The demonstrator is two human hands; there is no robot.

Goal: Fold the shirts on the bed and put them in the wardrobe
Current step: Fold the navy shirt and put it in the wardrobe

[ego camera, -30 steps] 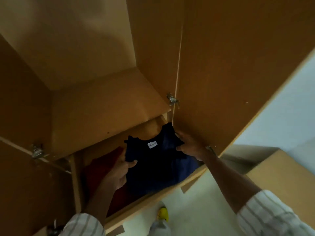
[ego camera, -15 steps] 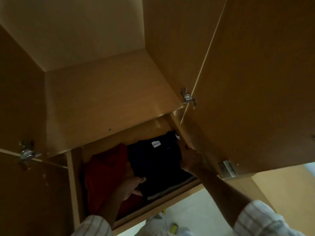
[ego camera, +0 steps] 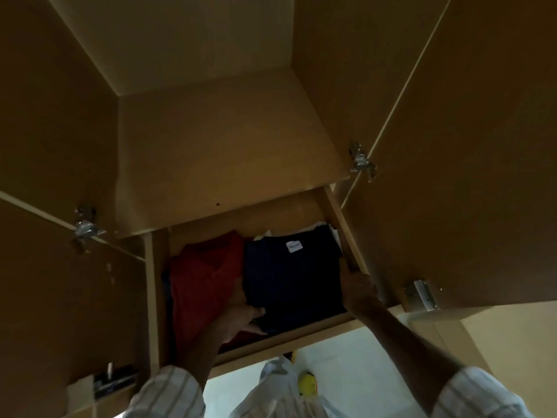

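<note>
A folded navy shirt (ego camera: 289, 276) with a white neck label lies flat in the right half of the wardrobe's pulled-out drawer (ego camera: 304, 328). A folded red shirt (ego camera: 202, 279) lies beside it on the left. My left hand (ego camera: 244, 312) reaches in between the two shirts, its fingers at the navy shirt's left front edge; its grip is hidden in the dim light. My right hand (ego camera: 357, 289) is down at the navy shirt's right edge against the drawer's side wall, fingertips hidden.
A bare wooden shelf (ego camera: 223, 158) sits above the drawer. Both wardrobe doors stand open, left door (ego camera: 57, 291) and right door (ego camera: 470, 176), with metal hinges. White edges of other clothes (ego camera: 319, 227) peek out behind the navy shirt. Pale floor and a yellow shoe (ego camera: 307, 383) lie below.
The navy shirt has gone from tilted and held up to lying flat in the drawer. Both hands have slid down along its sides. My view has tipped further into the wardrobe.
</note>
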